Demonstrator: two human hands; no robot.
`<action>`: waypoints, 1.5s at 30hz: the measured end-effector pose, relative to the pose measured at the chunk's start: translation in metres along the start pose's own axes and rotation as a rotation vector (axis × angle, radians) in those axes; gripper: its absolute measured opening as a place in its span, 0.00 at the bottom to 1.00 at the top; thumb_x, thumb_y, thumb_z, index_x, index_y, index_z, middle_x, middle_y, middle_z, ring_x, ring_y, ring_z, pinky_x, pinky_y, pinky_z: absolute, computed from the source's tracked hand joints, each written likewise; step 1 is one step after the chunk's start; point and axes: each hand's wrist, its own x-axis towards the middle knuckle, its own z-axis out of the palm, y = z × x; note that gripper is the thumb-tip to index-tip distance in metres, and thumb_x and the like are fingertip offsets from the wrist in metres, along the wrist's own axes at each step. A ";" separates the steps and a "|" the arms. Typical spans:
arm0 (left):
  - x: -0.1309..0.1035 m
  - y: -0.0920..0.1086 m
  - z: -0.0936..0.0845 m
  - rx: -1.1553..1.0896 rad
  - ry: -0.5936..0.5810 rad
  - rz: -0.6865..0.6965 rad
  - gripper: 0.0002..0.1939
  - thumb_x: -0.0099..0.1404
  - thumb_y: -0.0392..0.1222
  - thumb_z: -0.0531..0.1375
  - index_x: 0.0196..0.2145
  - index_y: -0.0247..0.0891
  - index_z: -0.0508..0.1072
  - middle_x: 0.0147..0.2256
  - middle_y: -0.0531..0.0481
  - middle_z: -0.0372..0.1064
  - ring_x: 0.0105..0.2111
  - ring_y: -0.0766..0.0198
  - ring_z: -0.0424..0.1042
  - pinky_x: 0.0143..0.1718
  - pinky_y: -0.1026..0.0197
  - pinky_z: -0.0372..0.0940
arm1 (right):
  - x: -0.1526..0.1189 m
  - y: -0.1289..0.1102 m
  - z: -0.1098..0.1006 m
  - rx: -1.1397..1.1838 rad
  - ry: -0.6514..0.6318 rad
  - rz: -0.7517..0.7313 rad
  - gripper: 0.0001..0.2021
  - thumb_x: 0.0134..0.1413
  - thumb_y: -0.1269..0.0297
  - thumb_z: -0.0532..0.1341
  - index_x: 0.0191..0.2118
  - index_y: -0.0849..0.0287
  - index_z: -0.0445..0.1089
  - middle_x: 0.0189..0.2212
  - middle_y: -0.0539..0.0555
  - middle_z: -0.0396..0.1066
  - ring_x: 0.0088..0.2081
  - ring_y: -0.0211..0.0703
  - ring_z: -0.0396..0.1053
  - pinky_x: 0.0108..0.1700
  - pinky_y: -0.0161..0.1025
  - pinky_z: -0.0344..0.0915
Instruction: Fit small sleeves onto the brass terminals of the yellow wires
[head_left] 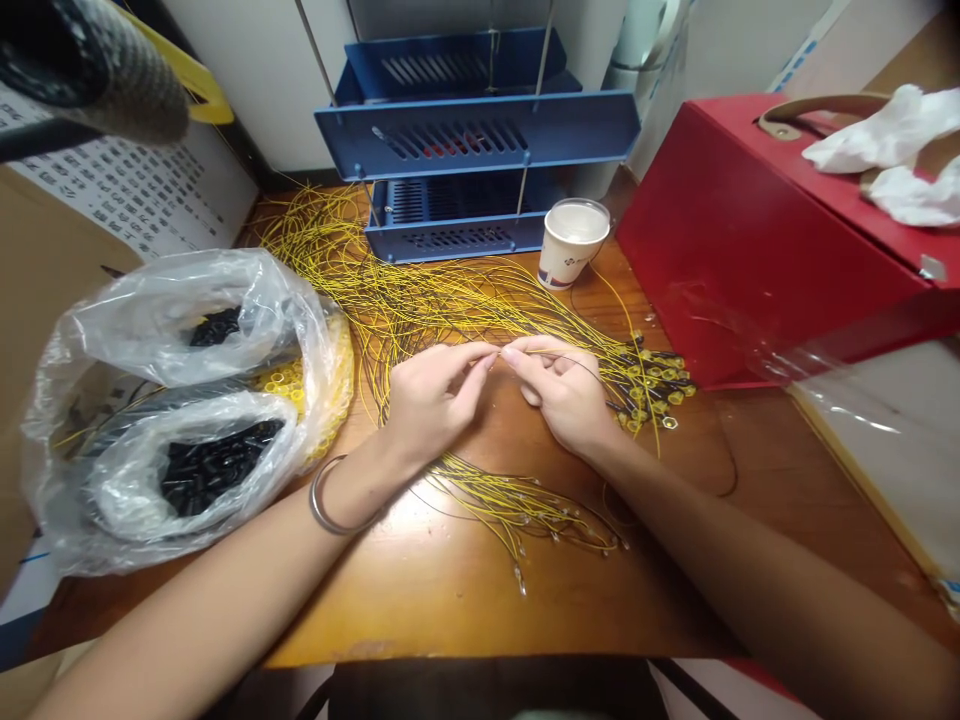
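Note:
My left hand (pixel 435 395) and my right hand (pixel 561 388) meet above the middle of the wooden table, thumbs and forefingers pinched. A thin yellow and dark wire runs through the right fingers; the left fingertips pinch something too small to make out. Behind both hands spreads a tangle of yellow and black wires (pixel 420 295). These lead right to a cluster of black and yellow fittings (pixel 652 385). Nearer me lies a smaller bundle of wires (pixel 517 500) with small shiny ends.
Plastic bags (pixel 187 265) with black pieces (pixel 217 465) and yellow rings (pixel 285 385) stand at the left. A paper cup (pixel 571 245) stands before the blue rack (pixel 480 140). A red box (pixel 727 240) carrying white tissue (pixel 885 135) is at the right.

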 end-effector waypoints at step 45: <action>-0.001 0.004 -0.004 -0.067 -0.025 -0.062 0.05 0.67 0.37 0.62 0.36 0.35 0.78 0.31 0.49 0.80 0.26 0.68 0.75 0.29 0.67 0.67 | 0.000 0.004 -0.001 0.109 -0.050 -0.010 0.08 0.47 0.62 0.70 0.29 0.61 0.75 0.13 0.42 0.56 0.17 0.28 0.49 0.20 0.33 0.44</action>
